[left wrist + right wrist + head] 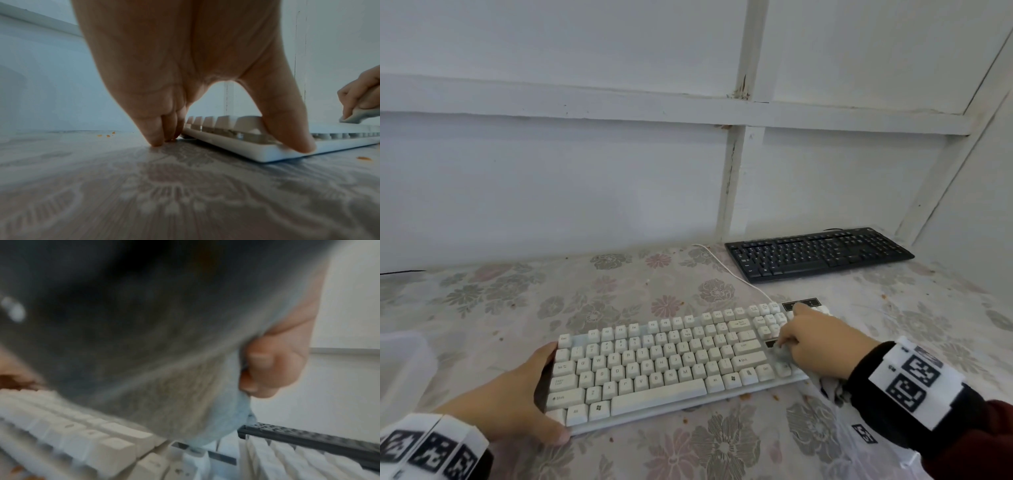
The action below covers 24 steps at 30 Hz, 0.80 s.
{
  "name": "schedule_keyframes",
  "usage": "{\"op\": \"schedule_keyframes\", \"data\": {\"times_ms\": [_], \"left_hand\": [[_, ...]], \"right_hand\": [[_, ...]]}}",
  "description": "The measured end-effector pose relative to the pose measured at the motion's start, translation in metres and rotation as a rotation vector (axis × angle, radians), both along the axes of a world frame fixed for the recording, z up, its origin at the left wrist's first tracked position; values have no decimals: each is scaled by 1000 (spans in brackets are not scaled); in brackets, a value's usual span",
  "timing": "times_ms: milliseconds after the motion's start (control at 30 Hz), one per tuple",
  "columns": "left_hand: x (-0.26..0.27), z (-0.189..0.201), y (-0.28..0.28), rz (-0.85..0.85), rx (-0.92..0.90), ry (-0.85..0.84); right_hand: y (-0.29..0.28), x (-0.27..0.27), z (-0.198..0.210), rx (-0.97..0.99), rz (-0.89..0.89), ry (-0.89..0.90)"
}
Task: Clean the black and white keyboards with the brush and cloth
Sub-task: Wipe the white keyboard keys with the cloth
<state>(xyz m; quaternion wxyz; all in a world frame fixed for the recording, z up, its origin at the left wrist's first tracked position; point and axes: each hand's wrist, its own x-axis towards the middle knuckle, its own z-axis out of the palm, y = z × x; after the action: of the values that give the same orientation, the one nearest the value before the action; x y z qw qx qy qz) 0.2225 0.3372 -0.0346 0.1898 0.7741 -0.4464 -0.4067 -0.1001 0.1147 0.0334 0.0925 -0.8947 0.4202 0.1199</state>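
Note:
The white keyboard [661, 363] lies on the floral tablecloth in front of me. My left hand [553, 394] holds its left end, thumb [296, 142] on the front edge and fingertips [158, 141] down on the table by the far corner. My right hand [791, 339] grips a pale grey cloth [780, 351] bunched in its fingers and presses it on the keys at the keyboard's right side. The cloth [164, 369] fills most of the right wrist view, above the white keys [92, 443]. The black keyboard [818, 253] rests untouched at the back right. No brush is in view.
A white cable [736, 274] runs from the white keyboard toward the wall. A translucent plastic container [404, 370] sits at the left edge. Orange crumbs [746, 395] are scattered on the tablecloth [619, 291]. White panelled walls close the back and right.

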Motion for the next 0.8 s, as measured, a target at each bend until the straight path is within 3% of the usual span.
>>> {"op": "schedule_keyframes", "data": {"times_ms": [233,433,667,800], "left_hand": [[1,-1,0,1,4,-1],[2,-1,0,1,-1,7],[1,-2,0,13,-17,12],[-1,0,0,13,-29,52]], "right_hand": [[-7,-9,-9,33,-13,-144],[-19,-21,-12,28,-70,-163],[-12,-16,-9,-35,-62,88],[-9,-14,-4,-88,-79,122]]}}
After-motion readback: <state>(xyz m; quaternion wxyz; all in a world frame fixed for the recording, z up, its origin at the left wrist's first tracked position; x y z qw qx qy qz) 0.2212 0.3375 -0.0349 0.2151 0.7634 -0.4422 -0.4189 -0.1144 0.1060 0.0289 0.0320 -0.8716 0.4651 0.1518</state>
